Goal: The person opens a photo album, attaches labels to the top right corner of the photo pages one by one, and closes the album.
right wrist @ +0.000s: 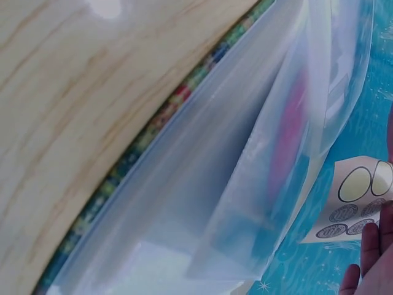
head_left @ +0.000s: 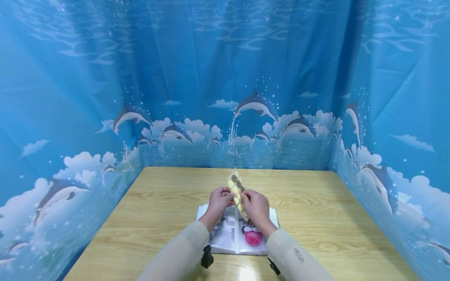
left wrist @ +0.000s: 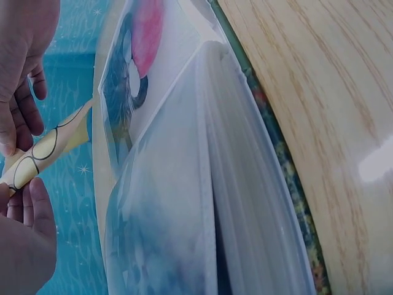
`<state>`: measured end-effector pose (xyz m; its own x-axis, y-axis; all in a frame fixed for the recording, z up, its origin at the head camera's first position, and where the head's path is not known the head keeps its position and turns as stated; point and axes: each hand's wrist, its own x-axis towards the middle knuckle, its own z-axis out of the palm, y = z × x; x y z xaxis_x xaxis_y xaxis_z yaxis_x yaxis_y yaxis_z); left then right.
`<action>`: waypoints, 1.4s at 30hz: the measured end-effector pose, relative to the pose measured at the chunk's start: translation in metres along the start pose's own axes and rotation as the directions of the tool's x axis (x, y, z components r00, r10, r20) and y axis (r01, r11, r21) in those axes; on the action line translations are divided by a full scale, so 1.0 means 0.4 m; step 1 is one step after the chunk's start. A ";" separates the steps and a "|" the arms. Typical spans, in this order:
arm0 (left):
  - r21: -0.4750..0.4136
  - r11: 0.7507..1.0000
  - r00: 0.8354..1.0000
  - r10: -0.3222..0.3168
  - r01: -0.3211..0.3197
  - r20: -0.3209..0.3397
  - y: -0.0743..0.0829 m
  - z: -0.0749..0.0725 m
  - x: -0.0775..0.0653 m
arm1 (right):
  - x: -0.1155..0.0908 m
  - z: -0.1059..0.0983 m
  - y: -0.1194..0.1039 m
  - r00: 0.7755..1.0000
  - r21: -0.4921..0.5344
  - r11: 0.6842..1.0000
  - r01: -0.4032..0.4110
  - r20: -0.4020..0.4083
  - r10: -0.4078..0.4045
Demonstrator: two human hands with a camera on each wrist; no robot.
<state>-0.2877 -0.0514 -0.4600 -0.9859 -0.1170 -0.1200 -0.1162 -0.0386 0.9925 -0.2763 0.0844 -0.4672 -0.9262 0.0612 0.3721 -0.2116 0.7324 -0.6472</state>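
Observation:
Over the open album, both hands pinch a narrow sticker sheet (head_left: 236,190) with yellow ovals and dark round patterned marks. My left hand (head_left: 218,203) grips its left edge between thumb and fingers, and my right hand (head_left: 257,207) grips the right edge. The sheet slants, its top leaning left, and looks curled in the left wrist view. Below lies the album (head_left: 223,239), with clear plastic sleeves and a picture with a pink round shape (head_left: 253,238) on the right page. In the right wrist view the sheet's end (right wrist: 353,190) shows ovals and grey round marks.
The album rests near the front of a wood-grain table (head_left: 147,210). Blue curtains (head_left: 211,78) printed with dolphins and clouds enclose the back and both sides. Dark wrist devices (head_left: 207,257) sit beneath the light sleeves (head_left: 183,249).

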 end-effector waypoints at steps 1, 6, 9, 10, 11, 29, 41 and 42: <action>0.001 1.000 1.000 0.002 -0.002 -0.005 0.000 0.000 0.000 | 0.001 0.000 0.001 1.000 -0.001 1.000 0.000 0.001 0.000; 0.003 1.000 0.999 0.003 -0.003 -0.035 -0.002 0.000 0.003 | 0.002 -0.002 0.000 1.000 0.004 1.000 -0.017 0.003 0.017; -0.012 1.000 0.999 0.008 -0.009 -0.040 -0.006 0.000 0.006 | 0.002 -0.003 0.000 0.999 0.030 0.998 -0.046 0.012 0.045; -0.015 1.000 0.999 0.011 -0.011 -0.040 -0.007 0.000 0.007 | 0.003 -0.003 0.000 0.999 0.041 0.998 -0.053 0.015 0.053; -0.018 1.000 0.999 0.012 -0.013 -0.040 -0.008 0.000 0.008 | 0.003 -0.003 0.001 0.998 0.054 0.996 -0.064 0.020 0.063; -0.075 0.997 0.997 0.009 -0.015 -0.078 -0.022 -0.010 0.024 | 0.015 -0.010 0.017 0.981 0.160 0.970 -0.185 -0.025 0.192; -0.168 0.986 0.971 -0.043 0.003 -0.234 -0.027 -0.036 0.050 | 0.009 -0.022 0.034 0.975 0.199 0.955 -0.219 -0.003 0.224; -0.174 0.985 0.969 -0.051 0.009 -0.241 -0.026 -0.038 0.051 | 0.008 -0.021 0.034 0.975 0.198 0.956 -0.218 -0.002 0.223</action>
<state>-0.3046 -0.0683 -0.4730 -0.9203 -0.3509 -0.1731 -0.1023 -0.2113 0.9721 -0.2796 0.1005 -0.4691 -0.9493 0.2247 0.2198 -0.0617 0.5524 -0.8313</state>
